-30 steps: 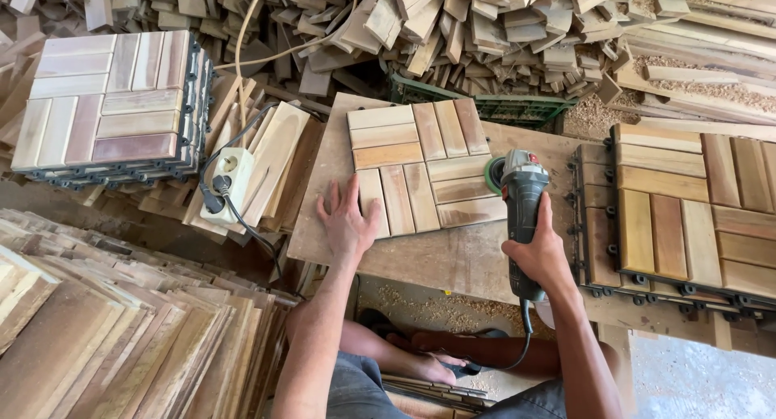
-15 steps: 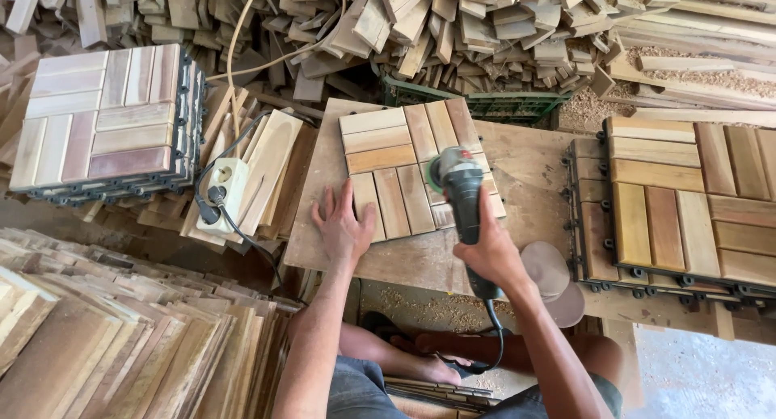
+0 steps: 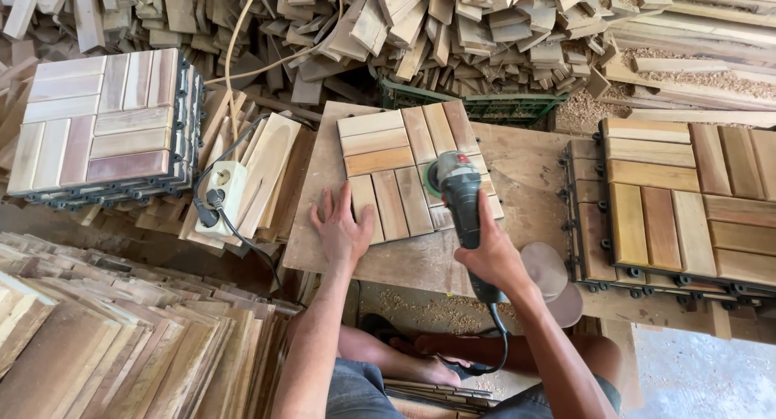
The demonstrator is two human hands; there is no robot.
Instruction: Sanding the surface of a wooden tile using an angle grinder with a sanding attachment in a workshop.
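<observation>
A square wooden deck tile [image 3: 396, 156] of short slats lies on a plywood work board [image 3: 525, 164]. My left hand [image 3: 343, 225] presses flat, fingers spread, on the tile's near-left corner. My right hand [image 3: 489, 253] grips the dark body of an angle grinder [image 3: 461, 194]. Its round green-rimmed sanding disc rests on the tile's right half. The grinder's black cord [image 3: 499, 342] loops down toward my legs.
A stack of finished tiles [image 3: 101, 120] stands at the left and another stack [image 3: 687, 201] at the right. A white socket strip [image 3: 222, 193] lies on planks beside the board. Scrap wood [image 3: 453, 31] is heaped behind, sanding discs [image 3: 546, 269] under my right forearm, plank stacks [image 3: 121, 338] lower left.
My right hand swung the grinder left from the tile's right edge onto the tile, then shifted it slightly. My left hand stayed pressed on the tile.
</observation>
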